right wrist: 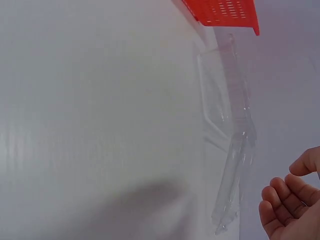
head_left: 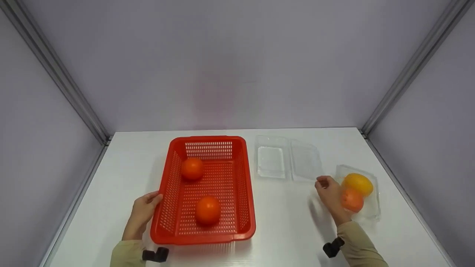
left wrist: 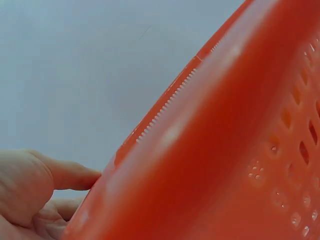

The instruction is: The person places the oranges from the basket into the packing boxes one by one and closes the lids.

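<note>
My left hand [head_left: 144,210] holds the left rim of a red plastic basket [head_left: 203,240]. In the left wrist view its thumb [left wrist: 75,175] lies at the rim's edge, with other fingers lower down, partly hidden. Two oranges sit inside the basket: one orange [head_left: 192,168] toward the back left, another orange [head_left: 207,210] near the front. My right hand [head_left: 329,194] hovers above the table with loosely curled fingers and nothing in them. Just left of and beyond it lies an opened clear clamshell box [head_left: 272,162], its lid [head_left: 306,159] folded out to the right.
At the right, a second clear plastic container [head_left: 372,211] bears a yellow fruit [head_left: 358,184] and an orange-coloured fruit [head_left: 352,200], close beside the right wrist. The white table [head_left: 285,230] is bounded by grey panels at the back and both sides.
</note>
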`<action>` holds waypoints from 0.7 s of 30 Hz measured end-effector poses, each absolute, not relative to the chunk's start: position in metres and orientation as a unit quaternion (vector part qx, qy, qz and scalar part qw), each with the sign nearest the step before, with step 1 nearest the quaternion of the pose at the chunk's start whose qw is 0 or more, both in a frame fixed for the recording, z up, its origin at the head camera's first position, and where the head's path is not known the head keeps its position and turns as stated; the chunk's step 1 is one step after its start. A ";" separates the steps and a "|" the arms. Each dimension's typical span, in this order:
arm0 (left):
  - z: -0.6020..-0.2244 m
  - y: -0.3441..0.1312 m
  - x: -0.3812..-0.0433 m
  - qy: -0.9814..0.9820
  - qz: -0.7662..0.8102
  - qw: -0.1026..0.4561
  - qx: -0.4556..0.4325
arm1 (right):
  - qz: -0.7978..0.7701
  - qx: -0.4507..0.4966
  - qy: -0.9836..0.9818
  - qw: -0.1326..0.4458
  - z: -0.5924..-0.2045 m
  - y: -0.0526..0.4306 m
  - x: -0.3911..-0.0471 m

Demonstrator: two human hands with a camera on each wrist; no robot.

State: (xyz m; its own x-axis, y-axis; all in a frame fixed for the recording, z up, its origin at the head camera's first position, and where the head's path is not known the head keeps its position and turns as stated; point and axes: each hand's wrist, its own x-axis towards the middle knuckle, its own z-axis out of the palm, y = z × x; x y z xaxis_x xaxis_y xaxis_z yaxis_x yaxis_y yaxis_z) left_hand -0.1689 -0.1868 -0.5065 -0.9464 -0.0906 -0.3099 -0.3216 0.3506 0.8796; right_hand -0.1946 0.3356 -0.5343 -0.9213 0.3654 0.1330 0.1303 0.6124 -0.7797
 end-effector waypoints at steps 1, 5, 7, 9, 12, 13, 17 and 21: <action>-0.506 -0.187 -0.169 0.816 0.554 0.104 -0.125 | 0.414 -0.136 -0.890 0.136 -0.536 0.333 -0.196; -0.507 -0.188 -0.170 0.819 0.551 0.106 -0.121 | 0.390 -0.111 -0.902 0.146 -0.546 0.324 -0.203; -0.507 -0.188 -0.170 0.821 0.549 0.105 -0.120 | 0.380 -0.095 -0.906 0.158 -0.550 0.320 -0.208; -0.506 -0.188 -0.170 0.821 0.549 0.104 -0.121 | 0.368 -0.083 -0.911 0.166 -0.554 0.316 -0.213; -0.506 -0.188 -0.170 0.822 0.546 0.100 -0.124 | 0.355 -0.066 -0.917 0.169 -0.558 0.311 -0.220; -0.506 -0.187 -0.170 0.822 0.547 0.099 -0.124 | 0.350 -0.058 -0.919 0.170 -0.558 0.309 -0.222; -0.506 -0.186 -0.170 0.822 0.547 0.096 -0.127 | 0.326 -0.022 -0.927 0.185 -0.559 0.299 -0.230; -0.506 -0.187 -0.169 0.821 0.547 0.095 -0.130 | 0.313 0.007 -0.930 0.194 -0.560 0.288 -0.234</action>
State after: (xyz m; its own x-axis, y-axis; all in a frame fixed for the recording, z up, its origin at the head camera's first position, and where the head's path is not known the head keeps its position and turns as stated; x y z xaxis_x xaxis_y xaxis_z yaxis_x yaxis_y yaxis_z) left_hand -0.1692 -0.1866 -0.5060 -0.9482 -0.1081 -0.2987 -0.3173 0.3669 0.8745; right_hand -0.2342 0.2883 -0.5596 -0.9244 0.1084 0.3657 -0.1350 0.8037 -0.5795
